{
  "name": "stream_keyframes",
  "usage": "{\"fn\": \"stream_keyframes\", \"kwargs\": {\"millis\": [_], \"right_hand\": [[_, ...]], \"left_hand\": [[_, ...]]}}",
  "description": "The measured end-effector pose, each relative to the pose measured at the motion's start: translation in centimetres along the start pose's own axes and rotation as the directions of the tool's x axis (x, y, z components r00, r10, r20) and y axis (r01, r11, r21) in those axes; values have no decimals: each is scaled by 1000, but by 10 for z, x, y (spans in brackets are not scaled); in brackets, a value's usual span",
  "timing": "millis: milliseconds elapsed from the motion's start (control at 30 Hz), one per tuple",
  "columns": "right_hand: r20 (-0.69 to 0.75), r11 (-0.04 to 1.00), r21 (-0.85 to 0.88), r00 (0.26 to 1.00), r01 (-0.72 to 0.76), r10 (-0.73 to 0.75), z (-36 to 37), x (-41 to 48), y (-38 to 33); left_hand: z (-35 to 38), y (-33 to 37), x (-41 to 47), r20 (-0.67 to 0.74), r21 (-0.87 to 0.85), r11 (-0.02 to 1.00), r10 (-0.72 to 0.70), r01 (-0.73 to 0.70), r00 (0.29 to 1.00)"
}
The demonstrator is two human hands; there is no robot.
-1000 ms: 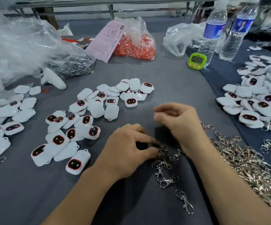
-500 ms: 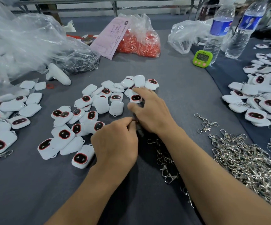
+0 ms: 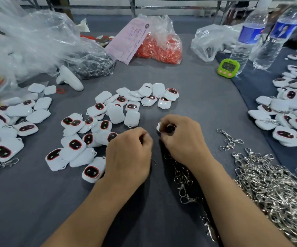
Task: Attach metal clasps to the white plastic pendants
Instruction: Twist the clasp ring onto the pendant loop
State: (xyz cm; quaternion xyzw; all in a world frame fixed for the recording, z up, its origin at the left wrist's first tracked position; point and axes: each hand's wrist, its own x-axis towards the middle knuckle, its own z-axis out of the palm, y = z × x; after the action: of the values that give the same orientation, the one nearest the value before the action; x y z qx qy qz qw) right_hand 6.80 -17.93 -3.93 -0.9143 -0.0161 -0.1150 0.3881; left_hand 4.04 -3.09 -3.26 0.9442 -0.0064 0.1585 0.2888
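Note:
My right hand point(image 3: 183, 139) grips a white plastic pendant point(image 3: 164, 128) with a dark face, held just above the grey table. Close to its left, my left hand point(image 3: 131, 152) has curled fingers; they seem to pinch a metal clasp, which is almost wholly hidden. Loose pendants point(image 3: 115, 113) lie spread ahead of both hands. A few metal clasps point(image 3: 184, 179) lie under my right wrist. A big heap of clasps point(image 3: 272, 186) covers the table at the right.
Pendants with clasps are piled at the far right point(image 3: 286, 120) and far left point(image 3: 3, 127). Behind stand a green timer point(image 3: 228, 67), two water bottles point(image 3: 245, 40), an orange-filled bag point(image 3: 160, 49), clear plastic bags point(image 3: 37, 43) and a white handle-shaped device point(image 3: 69, 78).
My right hand reached forward into the loose pendants and drew back with one. My left hand left the small clasp pile and moved up beside it.

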Motion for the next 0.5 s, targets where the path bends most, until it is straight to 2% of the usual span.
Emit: {"fn": "stream_keyframes", "kwargs": {"millis": [100, 233, 400, 500], "right_hand": [[-28, 996, 92, 999, -21, 24, -10, -18, 0], [-19, 994, 96, 998, -57, 59, -21, -26, 4], [95, 973, 162, 984, -165, 151, -24, -23, 5], [60, 979, 148, 989, -141, 133, -22, -25, 5]], "left_hand": [[0, -2, 0, 56, -58, 997, 49, -46, 997], [1, -4, 0, 54, -85, 996, 44, -40, 998], [3, -1, 0, 51, 112, 991, 66, -71, 997], [3, 1, 0, 34, 101, 991, 87, -90, 996]]}}
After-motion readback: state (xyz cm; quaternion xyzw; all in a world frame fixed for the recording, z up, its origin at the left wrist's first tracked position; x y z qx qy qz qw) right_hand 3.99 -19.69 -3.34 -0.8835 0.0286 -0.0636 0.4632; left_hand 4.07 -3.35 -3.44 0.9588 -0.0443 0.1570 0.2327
